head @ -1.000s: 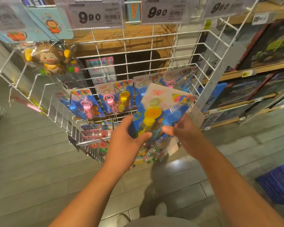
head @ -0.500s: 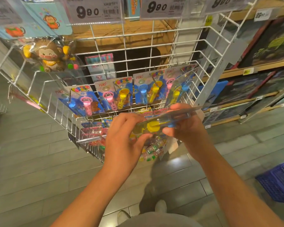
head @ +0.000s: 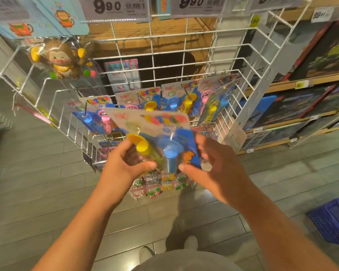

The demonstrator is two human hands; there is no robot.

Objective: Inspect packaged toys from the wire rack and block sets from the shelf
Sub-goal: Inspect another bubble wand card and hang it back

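Note:
A blister-packed toy with a yellow and a blue bubble tube on a colourful card faces me, held in front of the white wire rack. My left hand grips its lower left edge, thumb across the yellow tube. My right hand holds its lower right corner, thumb in front, fingers behind. Several more of the same packs hang in a row in the rack basket. Dark boxed sets lie on wooden shelves at the right.
A bagged monkey toy hangs at the upper left of the rack. Price tags line the top. Small packets fill a lower basket under my hands. A blue plastic crate stands on the grey floor at right.
The pack was face up, then turned flat and edge-on, and now faces me again, tilted upright and held slightly lower. Both hands stayed on it throughout.

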